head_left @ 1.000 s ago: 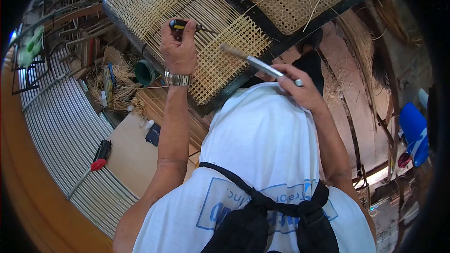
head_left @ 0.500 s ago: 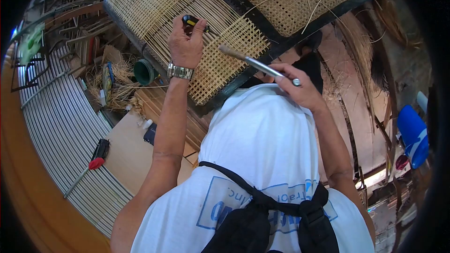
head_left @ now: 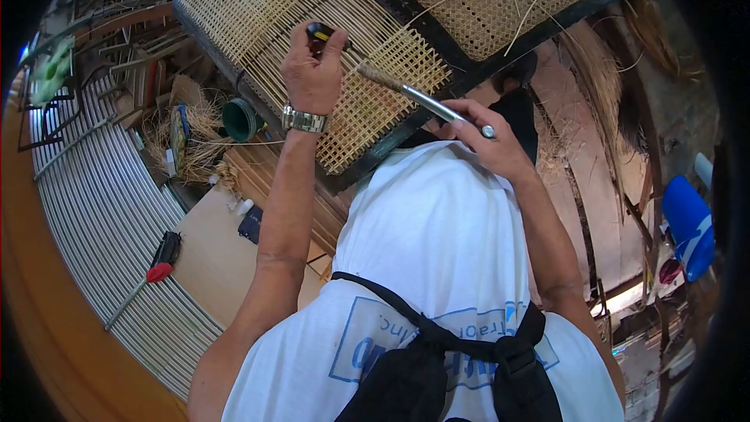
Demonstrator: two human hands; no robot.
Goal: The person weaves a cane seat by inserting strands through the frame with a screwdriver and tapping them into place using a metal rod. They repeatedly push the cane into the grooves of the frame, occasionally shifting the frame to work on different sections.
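My left hand point(head_left: 315, 78), with a metal watch on the wrist, is closed around a screwdriver-like tool point(head_left: 319, 31) with a black and yellow handle. Its tip is hard to make out against the cane. Beneath it lies a woven cane panel point(head_left: 355, 121) in a dark frame; part of the panel shows only parallel strands, and the part nearest me is an open lattice. My right hand point(head_left: 496, 141) grips a metal rod point(head_left: 428, 101) with a rough brown far end. That end sits just right of my left hand, over the panel.
A second cane panel point(head_left: 476, 19) adjoins at the upper right, with loose cane strands across it. To the left are a green container point(head_left: 241, 120), cane scraps point(head_left: 205, 113), metal tubing point(head_left: 109, 211) and a red-and-black tool point(head_left: 162, 258). A blue object point(head_left: 687, 227) stands far right.
The rod in my right hand has moved slightly up and left, its brown end nearer my left hand. My left hand has shifted a little to the right.
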